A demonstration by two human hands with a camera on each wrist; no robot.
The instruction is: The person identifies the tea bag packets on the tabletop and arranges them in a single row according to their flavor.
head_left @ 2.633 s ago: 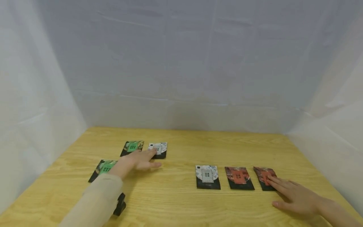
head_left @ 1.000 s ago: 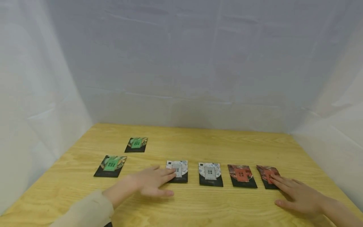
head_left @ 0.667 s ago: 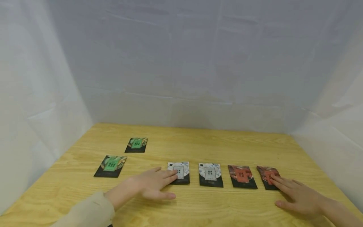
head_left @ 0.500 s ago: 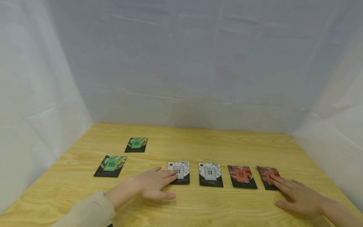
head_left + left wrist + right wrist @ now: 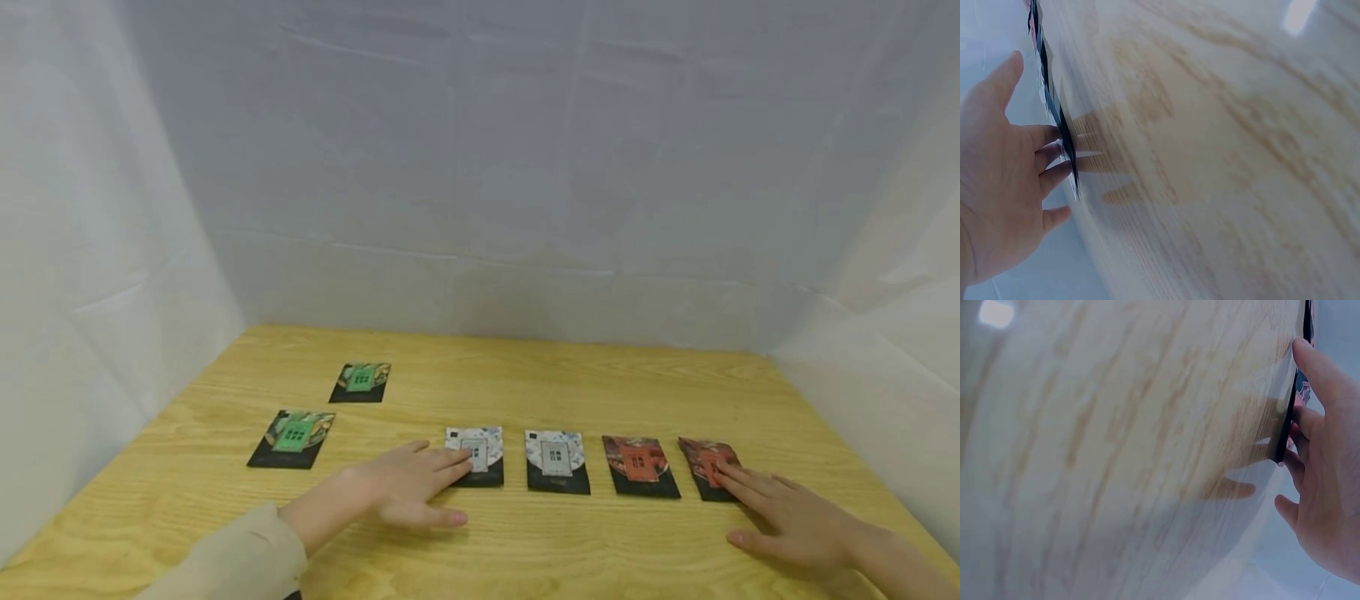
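Observation:
My left hand [image 5: 408,485] rests its straight fingertips on a flat white-and-black sachet [image 5: 489,457], covering its left side. In the left wrist view, these fingers [image 5: 1054,175] press on the sachet's face near the table. A second white sachet [image 5: 557,463] lies just right of it, followed by a red-and-black sachet [image 5: 642,468]. At the right end of this row, my right hand [image 5: 791,518] touches another red sachet [image 5: 703,468] with extended fingertips, thumb spread apart. The right wrist view has that sachet's dark edge [image 5: 1286,428] under the fingers.
Two green-and-black sachets lie at the left, one nearer [image 5: 292,440] and one farther back [image 5: 360,383]. The wooden table [image 5: 570,375] is enclosed by white sheeting [image 5: 480,208] at the back and both sides.
My left hand has slid the white sachet from the back left, nearer and to the right, into line with the row. Lately it moves only slightly. The right hand stays on the red sachet.

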